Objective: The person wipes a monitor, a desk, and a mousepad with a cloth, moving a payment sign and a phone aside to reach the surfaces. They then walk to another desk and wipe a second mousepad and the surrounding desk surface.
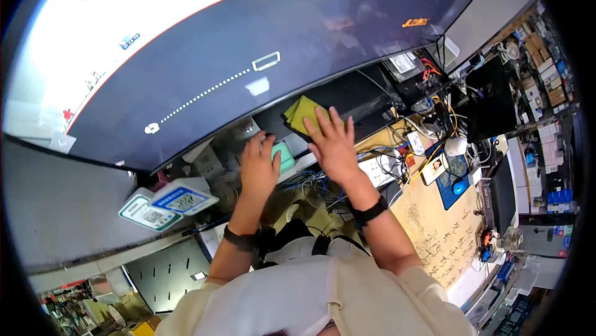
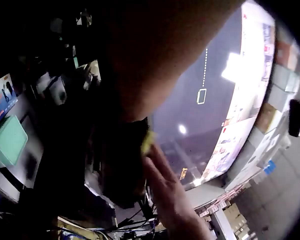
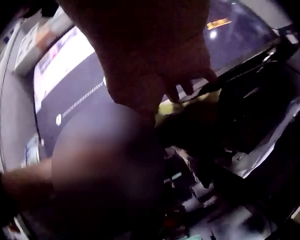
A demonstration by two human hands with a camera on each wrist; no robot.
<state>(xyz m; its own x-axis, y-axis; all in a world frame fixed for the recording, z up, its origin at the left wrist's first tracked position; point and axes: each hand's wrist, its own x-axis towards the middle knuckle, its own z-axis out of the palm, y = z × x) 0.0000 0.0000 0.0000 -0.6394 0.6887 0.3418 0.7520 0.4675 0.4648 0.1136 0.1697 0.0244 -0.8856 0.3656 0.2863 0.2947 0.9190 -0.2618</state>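
My right hand [image 1: 335,151] lies with spread, straight fingers over a folded yellow-green cloth [image 1: 303,112] that has a dark edge, just under the large screen. In the right wrist view the fingertips meet the cloth's yellow border [image 3: 165,108], and its lower part is in shadow. To the left, my left hand [image 1: 258,165] reaches up towards the screen's lower edge, fingers slightly bent. Beside its thumb, partly covered by the hand, is a mint-green box [image 1: 284,157]. The left wrist view shows that green box [image 2: 10,142] away from the hand.
A wide curved screen [image 1: 298,38] spans the area ahead. QR-code signs [image 1: 180,199] stand at left. Right of the hands lie tangled cables [image 1: 406,165], a hard drive [image 1: 403,63] and a wooden desk [image 1: 428,230] with a blue mouse [image 1: 460,186]. Crowded shelves [image 1: 546,87] line the far right.
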